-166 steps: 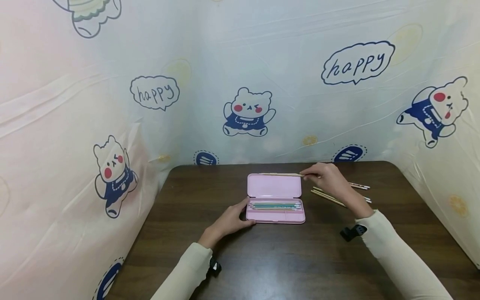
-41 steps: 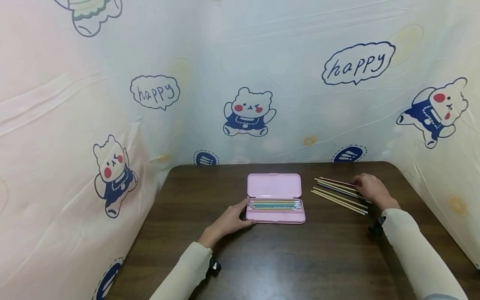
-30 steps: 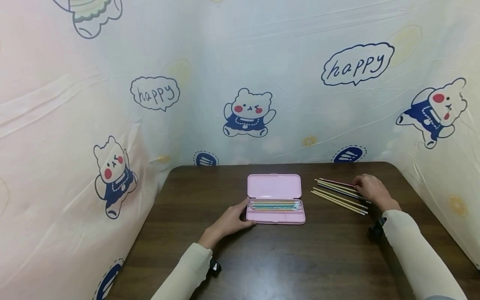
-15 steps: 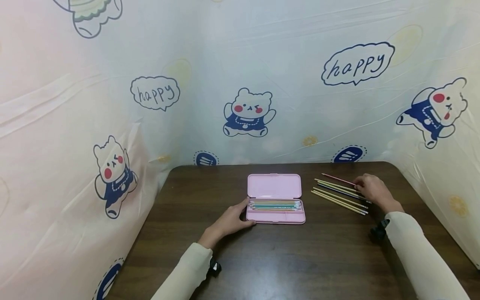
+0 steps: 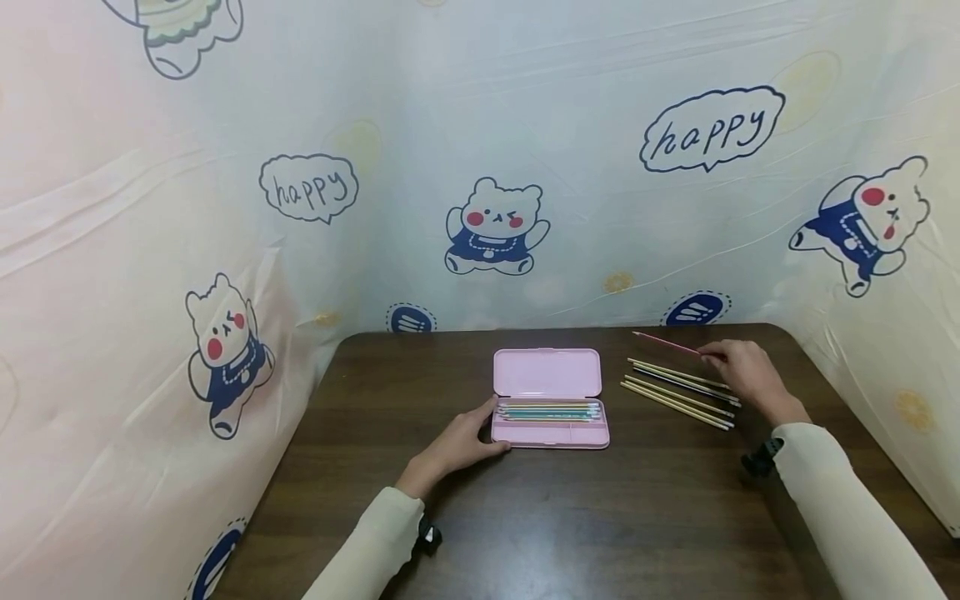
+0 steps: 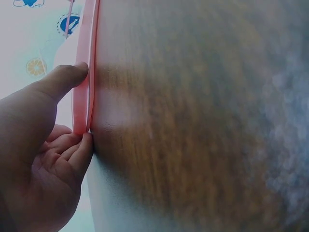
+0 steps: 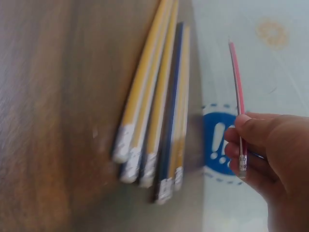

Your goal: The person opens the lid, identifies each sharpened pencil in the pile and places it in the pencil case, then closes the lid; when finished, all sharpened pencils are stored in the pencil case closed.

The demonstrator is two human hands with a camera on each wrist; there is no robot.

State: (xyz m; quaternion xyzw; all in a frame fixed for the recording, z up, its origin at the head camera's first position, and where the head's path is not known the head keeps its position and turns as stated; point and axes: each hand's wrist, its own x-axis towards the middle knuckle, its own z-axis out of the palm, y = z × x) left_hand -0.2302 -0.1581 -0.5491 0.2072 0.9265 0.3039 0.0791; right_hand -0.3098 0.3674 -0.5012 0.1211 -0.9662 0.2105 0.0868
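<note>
A pink pencil case (image 5: 547,372) lies with its lid folded back on the table. Several pencils (image 5: 549,412), some teal and some yellowish, are in its upper compartment. My left hand (image 5: 456,439) holds the case by its near left corner, thumb on the front side and fingers at the left end. At the right, my right hand (image 5: 750,377) pinches a red pencil (image 7: 238,82) near its eraser end, tip pointing left, raised off the table. Below that hand lie several yellow pencils (image 7: 147,87) and a dark blue pencil (image 7: 175,106), their eraser ends to the right.
The dark wood table (image 5: 555,517) ends at a patterned cloth backdrop (image 5: 585,125), which also runs along both sides. The case's lower compartment (image 5: 536,433) has a small divider and shows bare pink.
Earlier my right hand held a yellowish pencil over the case lid. It has since moved right, taken the red pencil from the loose group and lifted it away. My left hand stays put.
</note>
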